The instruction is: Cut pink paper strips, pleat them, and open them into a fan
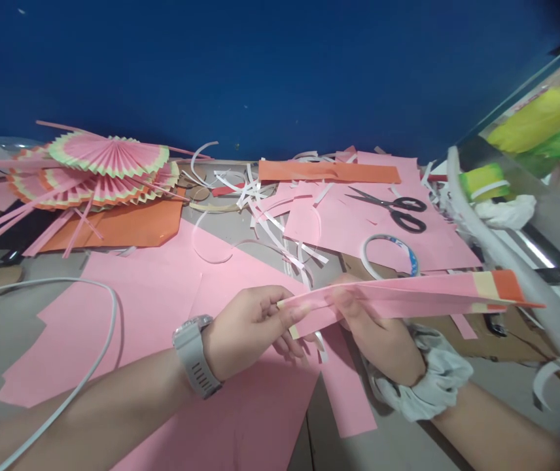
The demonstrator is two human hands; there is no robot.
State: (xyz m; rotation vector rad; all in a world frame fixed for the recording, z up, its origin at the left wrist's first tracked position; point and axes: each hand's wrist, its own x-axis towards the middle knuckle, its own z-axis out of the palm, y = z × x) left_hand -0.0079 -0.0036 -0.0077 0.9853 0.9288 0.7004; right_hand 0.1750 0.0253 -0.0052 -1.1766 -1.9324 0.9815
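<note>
A long folded strip of pink paper [417, 296], banded cream and orange at its right end, is held up between my two hands. My left hand [255, 324], with a grey watch at the wrist, pinches the strip's left end between thumb and fingers. Further along, my right hand [373, 333] grips the strip with the thumb on top; its other fingers are mostly hidden behind the paper. A pale scrunchie circles that wrist. Below the hands lie a large pink sheet [152, 314] and a narrower pink strip [346, 392].
Pleated paper fans [113, 160] are piled at the back left on an orange sheet [127, 222]. Black-handled scissors [398, 208], a tape roll [366, 252] and an orange strip [329, 172] lie at the back right. White paper scraps [255, 193] are scattered between. A white cable [113, 307] crosses the left side.
</note>
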